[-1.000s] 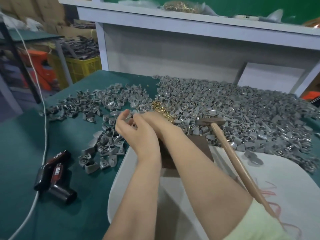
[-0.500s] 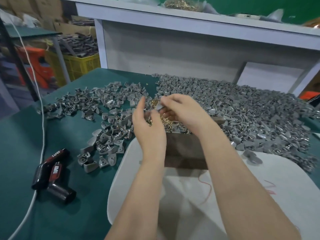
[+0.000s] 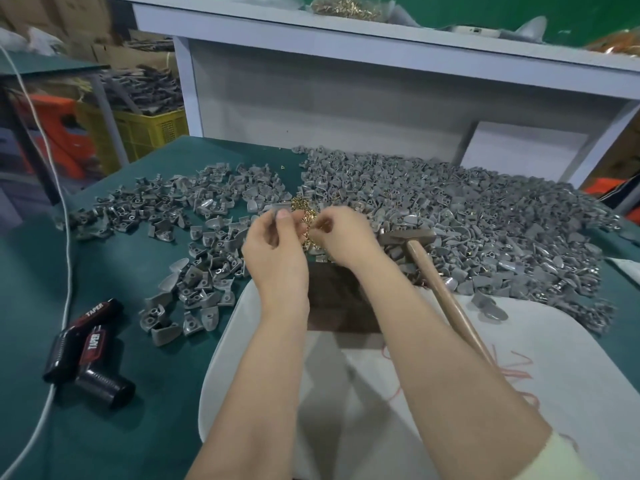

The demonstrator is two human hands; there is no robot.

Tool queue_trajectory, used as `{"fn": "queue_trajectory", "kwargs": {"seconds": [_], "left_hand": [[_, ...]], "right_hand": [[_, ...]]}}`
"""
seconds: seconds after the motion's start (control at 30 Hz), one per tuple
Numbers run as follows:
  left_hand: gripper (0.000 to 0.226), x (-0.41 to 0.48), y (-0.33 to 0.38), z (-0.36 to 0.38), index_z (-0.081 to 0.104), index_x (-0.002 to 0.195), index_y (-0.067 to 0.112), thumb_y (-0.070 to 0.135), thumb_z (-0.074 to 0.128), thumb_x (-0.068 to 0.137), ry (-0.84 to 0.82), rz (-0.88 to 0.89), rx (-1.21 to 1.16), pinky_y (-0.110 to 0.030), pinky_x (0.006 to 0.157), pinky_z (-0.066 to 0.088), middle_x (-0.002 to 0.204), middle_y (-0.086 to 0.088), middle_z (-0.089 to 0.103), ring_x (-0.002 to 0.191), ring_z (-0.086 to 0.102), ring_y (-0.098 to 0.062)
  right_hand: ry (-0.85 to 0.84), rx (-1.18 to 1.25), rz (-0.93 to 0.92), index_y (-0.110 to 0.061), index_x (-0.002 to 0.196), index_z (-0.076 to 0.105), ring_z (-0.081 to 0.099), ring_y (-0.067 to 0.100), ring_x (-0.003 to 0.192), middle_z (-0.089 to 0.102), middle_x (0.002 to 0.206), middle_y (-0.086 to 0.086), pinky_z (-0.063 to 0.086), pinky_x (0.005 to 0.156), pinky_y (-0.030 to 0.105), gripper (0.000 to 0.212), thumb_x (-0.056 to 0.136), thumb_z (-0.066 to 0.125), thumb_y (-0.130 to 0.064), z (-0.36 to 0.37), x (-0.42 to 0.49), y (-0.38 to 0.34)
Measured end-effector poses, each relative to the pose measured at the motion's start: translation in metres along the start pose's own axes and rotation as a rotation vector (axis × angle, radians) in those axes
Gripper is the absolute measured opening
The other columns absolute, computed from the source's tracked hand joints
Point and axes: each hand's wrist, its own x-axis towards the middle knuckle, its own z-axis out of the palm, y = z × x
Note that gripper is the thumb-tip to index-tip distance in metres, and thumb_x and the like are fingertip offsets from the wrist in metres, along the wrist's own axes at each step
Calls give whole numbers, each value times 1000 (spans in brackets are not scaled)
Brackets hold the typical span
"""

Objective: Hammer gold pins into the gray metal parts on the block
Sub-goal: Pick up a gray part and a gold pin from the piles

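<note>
2 left fingers (image 3: 284,216) pinch gray part (image 3: 281,206).

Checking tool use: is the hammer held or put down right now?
Put down. The hammer lies with its head on the gray parts; the right hand is at the gold pins instead.

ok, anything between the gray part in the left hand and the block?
Nothing visible. The left hand pinches the gray part just past the far edge of the block. What shows of it between the forearms looks bare, and they hide the rest.
</note>
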Motion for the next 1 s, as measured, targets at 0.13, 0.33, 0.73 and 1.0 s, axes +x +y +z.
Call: {"fn": "queue_trajectory", "kwargs": {"seconds": [0.13, 0.33, 0.73, 1.0], "left_hand": [[11, 1, 3, -1, 44, 88, 18, 17, 45, 99, 77, -94, -183, -16, 59, 51, 71, 4, 72, 61, 66, -4], [11, -3, 3, 3, 44, 88, 18, 14, 48, 97, 73, -115, -202, -18, 64, 52, 80, 2, 71, 74, 66, -11], [14, -2, -3, 2, 46, 85, 25, 18, 52, 95, 137, -72, -86, -11, 63, 45, 92, 3, 58, 67, 58, 5], [16, -2, -3, 2, 48, 88, 26, 12, 55, 94, 124, -68, -29, -30, 85, 50, 101, -2, 62, 93, 61, -16]], "right_hand": [[-155, -271, 60, -15, 112, 62, 54, 32, 111, 59, 118, 11, 45, 97, 41, 25, 90, 53, -19, 26, 21, -13], [-257, -246, 103, -18, 122, 56, 56, 22, 105, 57, 118, 6, 48, 90, 27, 30, 94, 49, -25, 38, 35, -18], [-264, -364, 19, -17, 88, 59, 51, 25, 82, 62, 102, 6, 46, 88, 35, 8, 84, 54, -12, 33, 38, -18], [-211, -231, 21, -12, 91, 62, 55, 26, 82, 57, 86, 5, 45, 77, 29, 11, 89, 55, -20, 34, 38, -13]]}}
